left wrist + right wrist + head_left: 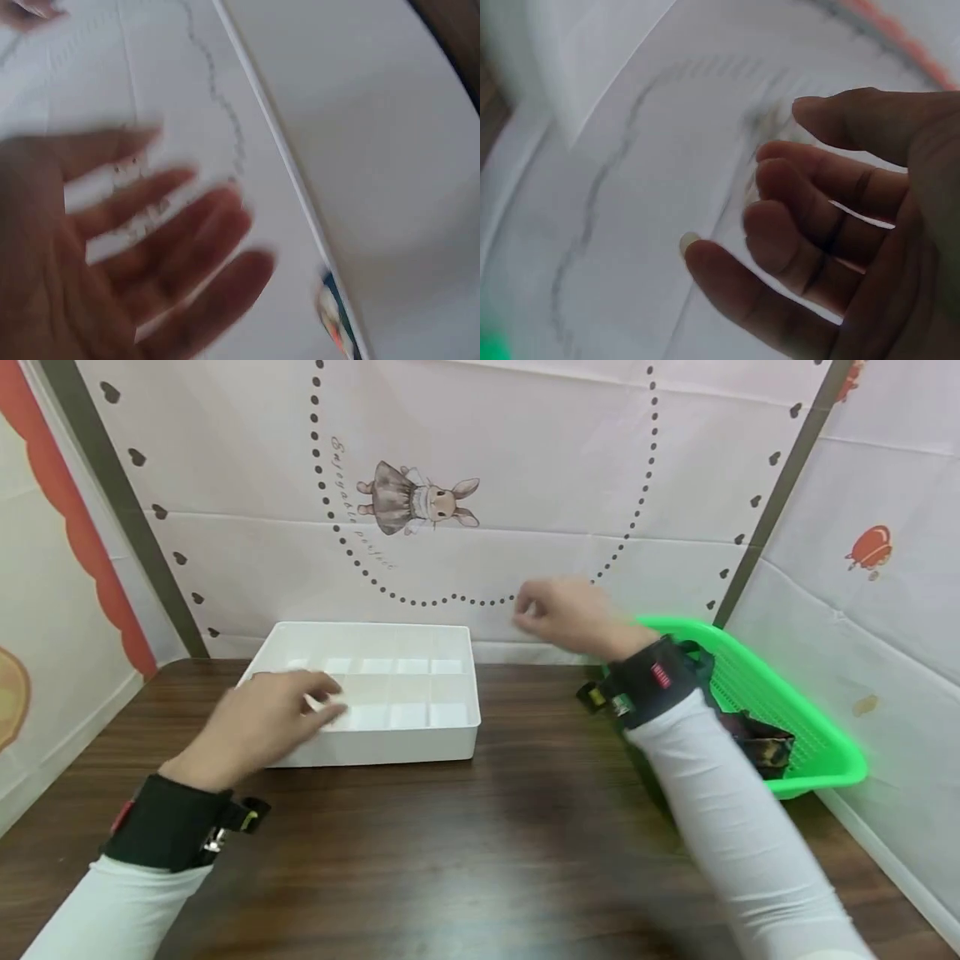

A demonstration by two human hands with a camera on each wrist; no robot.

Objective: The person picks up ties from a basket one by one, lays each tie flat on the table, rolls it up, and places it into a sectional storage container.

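Note:
My left hand [262,722] hovers over the front left part of a white divided box [405,747]. Its fingers are relaxed and spread a little, with nothing between them, as the left wrist view shows for the same hand [150,247]. Raised above the table between the box and a green basket, my right hand [573,614] holds nothing. Its fingers [772,240] bend loosely in the right wrist view, with the thumb apart from them. The visible compartments of the box hold nothing I can make out.
The green basket [825,760] stands at the right by the wall, partly behind my right forearm. Inside it lie dark items, one a patterned pouch-like thing [768,747]. Printed white sheets [525,460] enclose the brown wooden table [420,860] at the back and sides.

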